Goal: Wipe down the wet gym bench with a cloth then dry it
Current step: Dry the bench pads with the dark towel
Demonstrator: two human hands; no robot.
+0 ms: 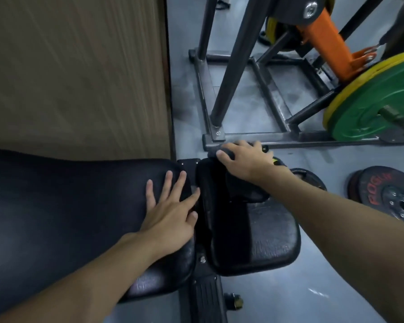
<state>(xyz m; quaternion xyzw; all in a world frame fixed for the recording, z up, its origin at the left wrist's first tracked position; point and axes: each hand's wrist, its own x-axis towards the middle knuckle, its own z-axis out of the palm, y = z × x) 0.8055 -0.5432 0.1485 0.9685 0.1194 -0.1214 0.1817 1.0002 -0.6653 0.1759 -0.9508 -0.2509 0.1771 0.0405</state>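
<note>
A black padded gym bench lies across the lower view: a long back pad [68, 206] on the left and a shorter seat pad [273, 236] on the right, with a gap and a metal hinge between them. My left hand [170, 213] rests flat on the back pad's right end, fingers spread and straight. My right hand [243, 159] presses a dark cloth [240, 185] onto the far end of the seat pad, fingers curled over the cloth's far edge. The cloth drapes back along the pad under my wrist.
A wooden wall panel [75, 73] stands behind the bench on the left. A black steel machine frame [254, 136] with an orange arm and green and yellow plates [371, 103] stands just beyond the seat. Dark weight plates [392, 194] lie on the grey floor at the right.
</note>
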